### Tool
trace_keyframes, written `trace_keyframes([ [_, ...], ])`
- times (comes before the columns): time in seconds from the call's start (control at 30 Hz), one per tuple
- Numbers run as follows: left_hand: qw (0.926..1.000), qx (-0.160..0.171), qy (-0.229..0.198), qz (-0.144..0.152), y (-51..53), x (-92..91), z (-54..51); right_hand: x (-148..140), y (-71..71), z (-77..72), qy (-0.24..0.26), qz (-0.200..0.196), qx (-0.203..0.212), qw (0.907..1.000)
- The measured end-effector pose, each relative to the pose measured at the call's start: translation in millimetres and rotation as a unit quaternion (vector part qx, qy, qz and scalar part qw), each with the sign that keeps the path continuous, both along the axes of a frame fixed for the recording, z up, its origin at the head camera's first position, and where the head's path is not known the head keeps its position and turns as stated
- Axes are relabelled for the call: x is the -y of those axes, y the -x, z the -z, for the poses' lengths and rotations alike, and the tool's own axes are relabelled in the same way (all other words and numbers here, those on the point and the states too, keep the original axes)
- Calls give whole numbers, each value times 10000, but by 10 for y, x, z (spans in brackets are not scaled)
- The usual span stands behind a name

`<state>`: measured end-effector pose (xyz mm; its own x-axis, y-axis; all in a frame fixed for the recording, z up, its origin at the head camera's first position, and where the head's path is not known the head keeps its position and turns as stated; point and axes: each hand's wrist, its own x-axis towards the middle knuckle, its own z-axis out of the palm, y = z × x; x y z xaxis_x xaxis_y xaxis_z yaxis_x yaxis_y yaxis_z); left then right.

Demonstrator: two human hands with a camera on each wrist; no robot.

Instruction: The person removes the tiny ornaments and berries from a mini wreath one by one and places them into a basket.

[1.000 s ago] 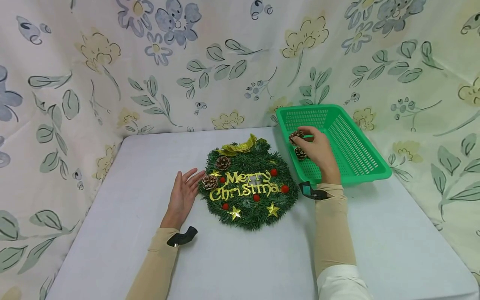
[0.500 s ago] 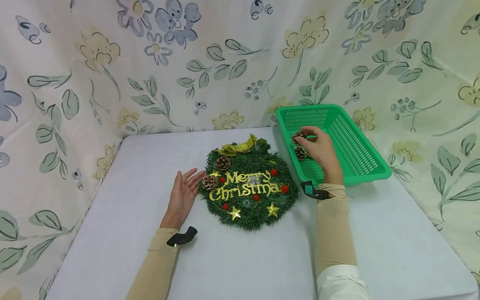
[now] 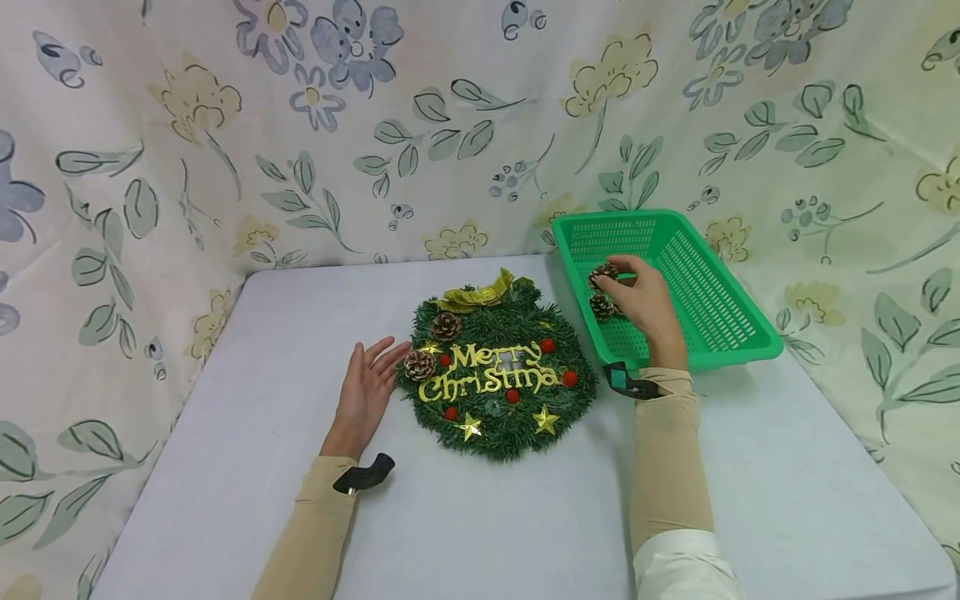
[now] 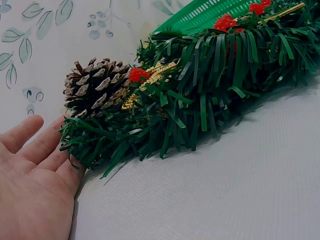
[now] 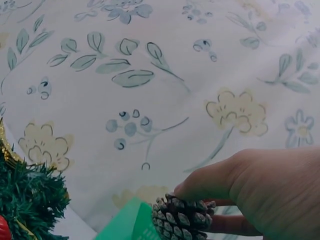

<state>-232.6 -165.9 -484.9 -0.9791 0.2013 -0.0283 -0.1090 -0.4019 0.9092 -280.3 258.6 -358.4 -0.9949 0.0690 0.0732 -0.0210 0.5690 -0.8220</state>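
My right hand [image 3: 647,304] is over the left part of the green basket [image 3: 720,287], pinching a pinecone [image 3: 602,276] between thumb and fingers; the right wrist view shows this pinecone [image 5: 181,218] under the thumb. Another pinecone [image 3: 601,307] lies in the basket just below it. Palm up with fingers extended, my left hand [image 3: 364,400] touches the left edge of the green wreath [image 3: 498,425], beside a pinecone [image 3: 419,365] on it. In the left wrist view the fingertips of that hand [image 4: 37,175] meet the wreath's fringe [image 4: 185,110] below the pinecone [image 4: 95,87].
On the wreath are a second pinecone [image 3: 446,326], gold "Merry Christma" lettering [image 3: 491,381], red balls, gold stars [image 3: 546,418] and a gold ribbon [image 3: 480,294]. A white cloth covers the table [image 3: 480,525]. Behind it hangs a floral curtain [image 3: 465,200].
My right hand has shifted slightly to the right within the basket, with the pinched pinecone moving along. The left hand and the wreath have stayed in place.
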Motion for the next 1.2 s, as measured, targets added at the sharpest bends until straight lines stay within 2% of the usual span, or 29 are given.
trace_keyframes([
  [0.57, 10000, -16, 30, 10, 5, 6, 1, -26, 64, 69, -204, 44, 107, 9997],
  [1.2, 10000, 49, 2, 5, 4, 0, -12, -38, 112, 127, -298, -93, 323, 9990],
])
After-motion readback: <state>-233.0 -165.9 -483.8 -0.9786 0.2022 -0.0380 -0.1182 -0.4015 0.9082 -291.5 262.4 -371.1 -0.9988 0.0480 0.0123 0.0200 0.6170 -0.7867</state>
